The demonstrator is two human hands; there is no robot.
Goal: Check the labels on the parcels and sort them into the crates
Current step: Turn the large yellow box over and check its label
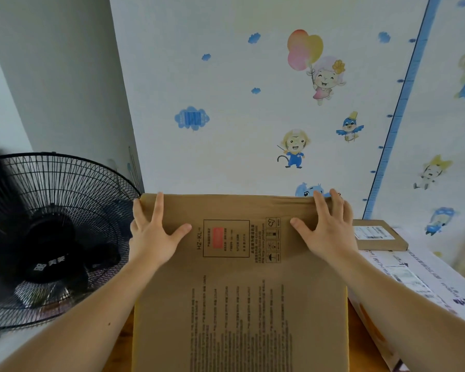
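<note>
A large brown cardboard parcel (239,291) is recorded at the centre of the view, standing on a wooden counter (120,345), its broad printed face turned toward the camera. A framed panel marked "HZ-KL" with a red patch is noted near its far edge, with columns of small print below. The left hand (156,232) is laid flat on the parcel's far left corner, fingers spread and straight and thumb splayed on the face. The right hand (328,229) is laid likewise on the far right corner, fingertips reaching the far edge; nothing is enclosed by either hand. Just right of the parcel, a flat brown parcel (376,234) bearing a white label is seen resting on a white carton (414,280). A black fan (51,237) is noted to the left. Cartoon wallpaper (253,103) is observed behind.
</note>
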